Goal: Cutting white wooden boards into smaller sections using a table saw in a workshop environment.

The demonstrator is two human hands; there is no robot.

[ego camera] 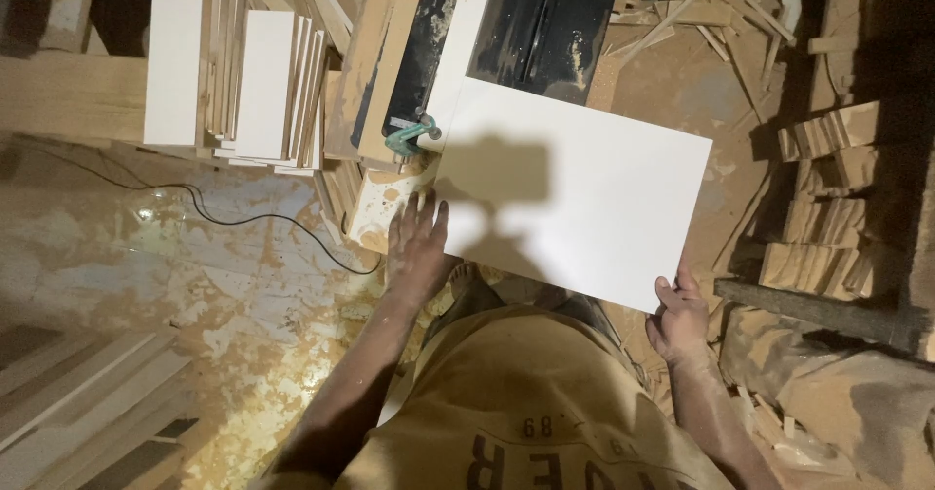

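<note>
Two hands steady one white panel [575,193] that fills the middle of the frame, its far edge lying on the dark saw table [545,22] at top centre. The right hand [679,317], low and right of centre, is closed on the panel's near right corner, fingers curled over the edge with the thumb hidden under the board. The left hand [417,246], just left of centre, lies open and flat, fingertips pressed against the panel's near left edge and clasping nothing. By my reading the step in hand is squaring and feeding the board toward the slot in the saw table; the next move would call for even pressure from both hands, the left edge kept tight to the wooden fence [375,61] at upper centre-left, and fingers held away from the cut line. A green clamp [414,134] grips that fence just beside the panel's far left corner. Nothing like a box or bin shows; the nearest to storage is a row of cut white boards [234,71] standing on edge at upper left and stacks of small wood blocks [828,207] along the right side. Thin offcut strips [701,8] lie scattered at upper right, sawdust covers the floor [243,285], and a black cable [234,219] crosses it at left.
</note>
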